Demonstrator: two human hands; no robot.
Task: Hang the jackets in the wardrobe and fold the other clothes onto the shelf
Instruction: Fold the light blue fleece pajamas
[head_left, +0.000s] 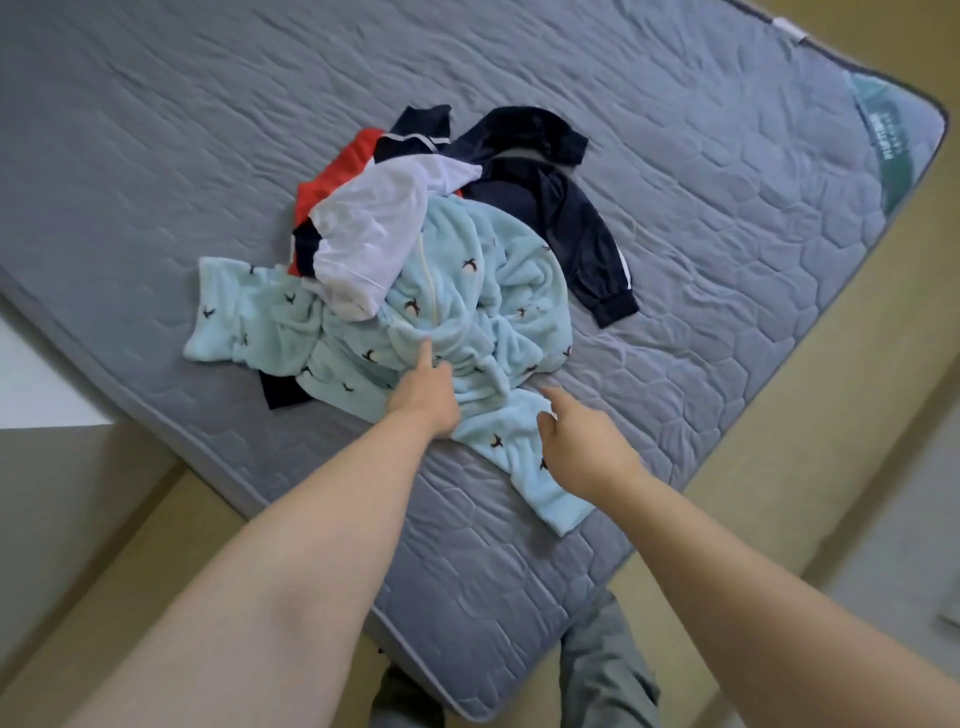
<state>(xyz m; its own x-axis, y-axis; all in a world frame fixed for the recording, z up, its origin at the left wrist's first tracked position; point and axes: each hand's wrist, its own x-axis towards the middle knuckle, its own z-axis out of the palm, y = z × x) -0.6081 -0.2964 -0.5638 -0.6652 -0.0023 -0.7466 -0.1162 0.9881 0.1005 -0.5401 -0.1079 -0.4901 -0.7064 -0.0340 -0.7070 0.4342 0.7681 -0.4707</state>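
1. Right hand (576, 441): poised just over the near hem of item 3. Forefinger out, other fingers loosely curled, nothing grasped. We judge it is placed to take that loose hem.

2. Left hand (423, 400): resting on the near folds of item 3, forefinger straight. The remaining fingers sink into the pile, so we cannot tell whether cloth is pinched or only pressed.

3. Pale-blue fleece zip-front garment with small dark bird print (467, 291): crumpled, uppermost in the heap, on a grey quilted mattress (208, 130). Being on top and nearest, it is likely the first piece to be sorted, which explains both hands meeting at it.

4. Dark cloth corner (280, 389): pokes out from under the fleece's near-left edge, pinned by it.

5. White, red and navy panelled jacket (369, 234): draped over the fleece's far-left side, so lifting the fleece may drag it.

6. Navy track jacket with white-striped cuff (571, 228): beyond the fleece to its far right, partly under it, sleeve splayed.

None hung or folded yet.
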